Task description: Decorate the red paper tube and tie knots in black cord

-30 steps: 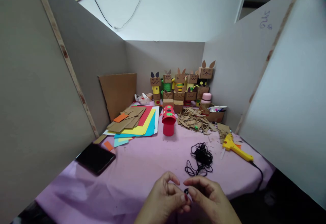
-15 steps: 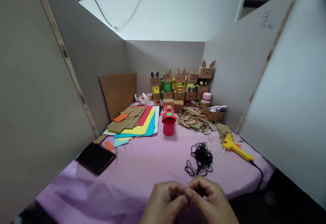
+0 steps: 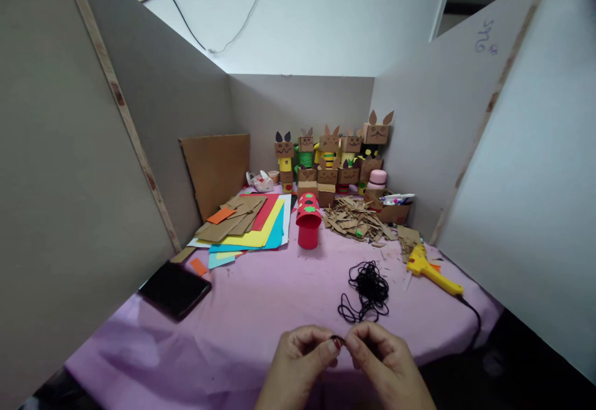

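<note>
- So we had both hands down at the bottom middle of the frame, nearly meeting.
- Our left hand (image 3: 298, 363) was pinching a tiny black strand (image 3: 338, 338), thumb and fingers clamped on it.
- Our right hand (image 3: 384, 360) had thumb and finger closed on the strand's other end, so the little thing sat right between our two hands, bowed up a bit. Most of it was hidden by our grip, tbh.
- Just above our right hand, lower right of centre, we had a messy tangle of black cord (image 3: 372, 284) on the pink tablecloth (image 3: 261, 317).
- Over at the right, our yellow glue gun (image 3: 433, 272) lay on its side, cable trailing down toward the lower right.
- Dead centre, we had a red tube with flower cutouts (image 3: 308, 210), its open end tipped toward us.
- Right of that was our heap of cardboard scraps (image 3: 356, 218); left of it, a stack of coloured paper (image 3: 266, 236).
- Behind it all, our cardboard animal figures (image 3: 329, 143) stood in rows.
</note>
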Available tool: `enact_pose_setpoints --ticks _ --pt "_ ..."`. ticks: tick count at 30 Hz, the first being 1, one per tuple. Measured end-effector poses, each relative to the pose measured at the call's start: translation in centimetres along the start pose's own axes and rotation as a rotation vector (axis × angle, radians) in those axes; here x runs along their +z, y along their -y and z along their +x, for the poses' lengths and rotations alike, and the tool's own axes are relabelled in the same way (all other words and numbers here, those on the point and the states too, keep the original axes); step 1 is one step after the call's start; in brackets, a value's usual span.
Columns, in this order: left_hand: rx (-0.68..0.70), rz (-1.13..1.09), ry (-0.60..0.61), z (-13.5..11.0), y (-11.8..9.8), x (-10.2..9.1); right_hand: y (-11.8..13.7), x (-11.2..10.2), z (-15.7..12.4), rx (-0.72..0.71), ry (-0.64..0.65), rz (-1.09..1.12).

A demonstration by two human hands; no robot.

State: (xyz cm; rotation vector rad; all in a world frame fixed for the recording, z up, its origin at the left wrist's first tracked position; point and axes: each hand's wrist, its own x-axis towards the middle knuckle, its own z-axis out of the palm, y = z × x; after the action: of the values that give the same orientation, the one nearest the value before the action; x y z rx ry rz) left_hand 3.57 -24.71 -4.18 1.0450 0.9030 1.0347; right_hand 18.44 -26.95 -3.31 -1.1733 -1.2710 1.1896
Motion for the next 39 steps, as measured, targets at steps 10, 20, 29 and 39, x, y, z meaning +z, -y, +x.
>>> enact_pose_setpoints --ticks 10,20,29,39 --pt "-0.082 -0.238 -0.095 -0.5 -0.5 0.7 -0.6 0.7 0.0 -0.106 -0.123 -0.014" --pt "0.056 -0.057 -0.082 0.2 -0.3 0.1 -1.0 2.1 0.2 0.033 0.180 0.249" --pt "0.020 -0.281 -0.221 -0.2 -0.5 0.9 -2.0 1.8 0.2 0.267 0.225 0.519" --pt "-0.129 -0.487 -0.152 -0.5 -0.5 1.2 -2.1 1.8 0.0 0.384 0.234 0.540"
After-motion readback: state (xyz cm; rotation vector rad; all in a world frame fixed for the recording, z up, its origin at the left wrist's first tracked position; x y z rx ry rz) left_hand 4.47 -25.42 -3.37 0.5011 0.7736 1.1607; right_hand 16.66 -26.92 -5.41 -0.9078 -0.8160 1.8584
